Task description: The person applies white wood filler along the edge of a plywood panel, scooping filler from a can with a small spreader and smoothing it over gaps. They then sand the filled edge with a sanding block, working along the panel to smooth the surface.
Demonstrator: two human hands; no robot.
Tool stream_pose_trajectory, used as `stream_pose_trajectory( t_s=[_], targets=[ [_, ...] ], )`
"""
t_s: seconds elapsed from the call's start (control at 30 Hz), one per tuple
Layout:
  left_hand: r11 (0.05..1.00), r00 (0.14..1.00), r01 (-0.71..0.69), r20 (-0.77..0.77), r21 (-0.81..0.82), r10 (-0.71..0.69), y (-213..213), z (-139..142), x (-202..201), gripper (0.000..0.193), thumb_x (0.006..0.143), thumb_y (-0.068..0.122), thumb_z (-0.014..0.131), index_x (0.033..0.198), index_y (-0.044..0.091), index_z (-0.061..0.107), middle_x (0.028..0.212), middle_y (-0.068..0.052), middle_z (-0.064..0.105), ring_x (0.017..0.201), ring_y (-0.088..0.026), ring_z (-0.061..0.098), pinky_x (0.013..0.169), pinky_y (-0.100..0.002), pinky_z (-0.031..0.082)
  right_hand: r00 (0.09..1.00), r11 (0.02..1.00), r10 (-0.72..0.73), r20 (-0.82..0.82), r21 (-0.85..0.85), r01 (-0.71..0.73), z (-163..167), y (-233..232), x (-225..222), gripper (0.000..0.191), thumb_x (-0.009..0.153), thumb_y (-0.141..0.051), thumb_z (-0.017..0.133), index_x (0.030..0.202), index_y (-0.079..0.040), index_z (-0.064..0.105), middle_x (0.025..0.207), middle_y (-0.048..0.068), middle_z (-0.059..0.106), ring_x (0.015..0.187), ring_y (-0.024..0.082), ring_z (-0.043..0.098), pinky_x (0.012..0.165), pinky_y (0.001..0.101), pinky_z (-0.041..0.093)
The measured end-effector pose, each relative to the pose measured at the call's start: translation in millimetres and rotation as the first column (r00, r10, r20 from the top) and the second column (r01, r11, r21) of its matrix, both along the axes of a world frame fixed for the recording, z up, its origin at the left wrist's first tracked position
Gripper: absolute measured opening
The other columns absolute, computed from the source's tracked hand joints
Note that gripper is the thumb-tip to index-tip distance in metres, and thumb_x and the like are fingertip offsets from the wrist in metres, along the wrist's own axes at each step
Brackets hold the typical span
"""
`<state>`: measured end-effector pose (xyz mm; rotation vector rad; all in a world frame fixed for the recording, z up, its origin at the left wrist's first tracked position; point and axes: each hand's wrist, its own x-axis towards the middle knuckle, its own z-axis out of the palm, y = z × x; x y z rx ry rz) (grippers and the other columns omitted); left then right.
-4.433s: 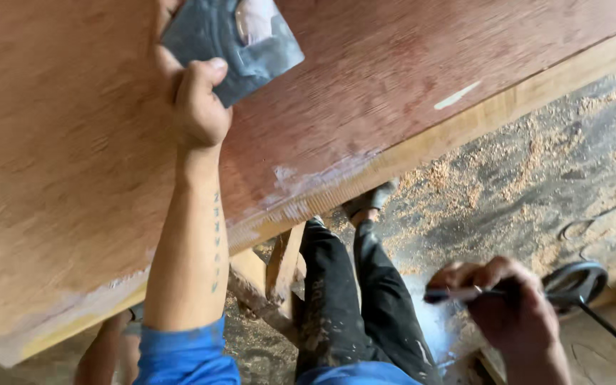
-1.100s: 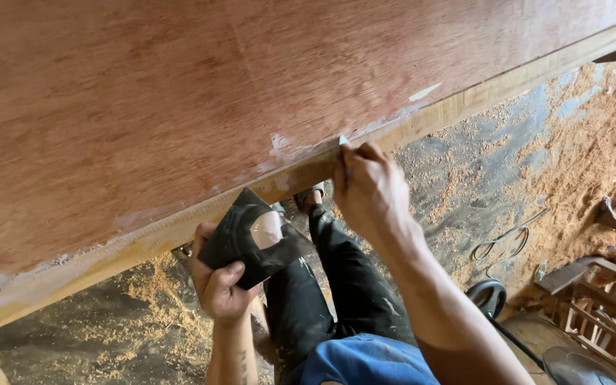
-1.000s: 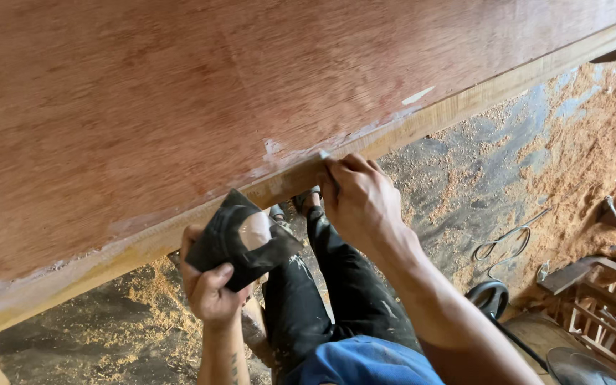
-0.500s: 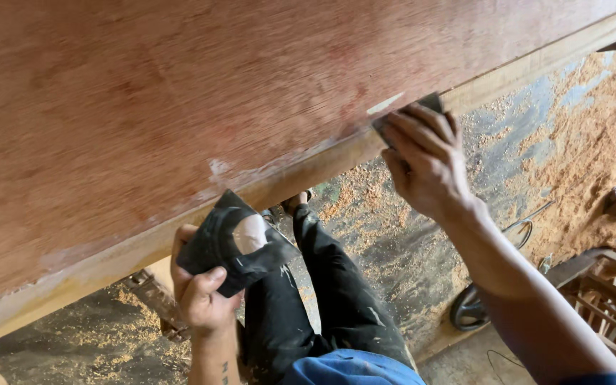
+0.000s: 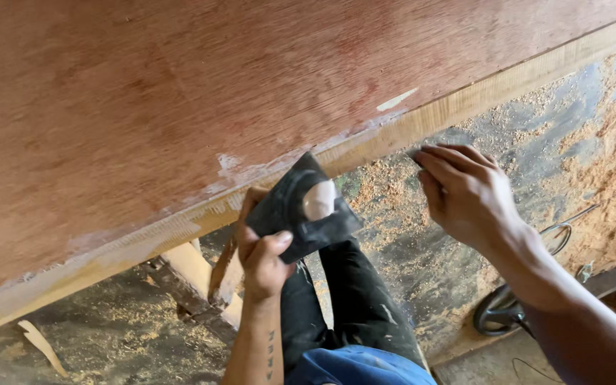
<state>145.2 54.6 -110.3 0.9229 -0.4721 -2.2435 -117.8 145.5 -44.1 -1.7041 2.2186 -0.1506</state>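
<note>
— So where are the hands at this moment?

— Left hand sits just under the pale edge strip of the big reddish plywood panel, fingers curled shut around a dark flat pad smeared with pale filler, thumb pressed on its lower rim. Right hand is off the wood, just below the edge strip, fingertips pinched together on something small and dark; I cannot tell what it is.

— What changed in the last half second?

— Half a second ago the right hand was up against the edge strip, pressing along it. It has dropped away and hangs a little clear of it. A second ago it worked lower and further left on the same strip, near the whitish smears, so the pass has run rightward along the edge.

— And the pad?

— Barely moved: the left hand keeps it raised near the edge. Four seconds back it was flat on the panel face, with the right hand down near the sawdust-strewn floor.
</note>
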Motion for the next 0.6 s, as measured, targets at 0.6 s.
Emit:
stream_pose_trajectory(
  t_s=[0.6],
  targets=[
    [0.861, 0.917, 0.3, 0.372, -0.411, -0.142, -4, 40, -9, 0.03, 0.085, 0.006, 0.048, 0.111, -0.008, 0.05, 0.086, -0.016, 0.055, 0.071, -0.023, 0.051, 0.066, -0.041, 0.046, 0.948, 0.983, 0.062, 0.311, -0.182, -0.004, 56, -32, 108, 0.018, 0.086, 0.001, 0.073, 0.103, 0.005, 0.071, 0.106, 0.017, 0.075, 0.101, 0.033, 0.074, 0.089, 0.0411, 0.061]
  ],
)
